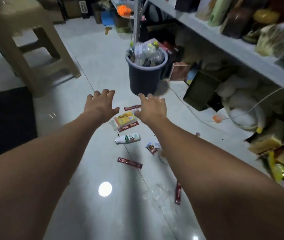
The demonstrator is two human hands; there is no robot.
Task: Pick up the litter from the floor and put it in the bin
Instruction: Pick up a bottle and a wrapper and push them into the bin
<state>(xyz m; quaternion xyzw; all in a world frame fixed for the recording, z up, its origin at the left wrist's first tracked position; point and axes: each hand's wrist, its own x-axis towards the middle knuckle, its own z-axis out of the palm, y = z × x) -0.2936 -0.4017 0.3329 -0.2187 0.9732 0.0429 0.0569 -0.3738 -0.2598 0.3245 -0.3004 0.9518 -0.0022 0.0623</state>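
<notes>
Head view. Left hand and right hand hover just short of the bin, each grip spread wide, holding nothing. Litter lies on the glossy tiled floor, nearer than the bin: a flat yellow packet between the hands, a white plastic bottle on its side, a slim dark-red sachet. The bin is round, dark plastic, heaped with clear bottles.
</notes>
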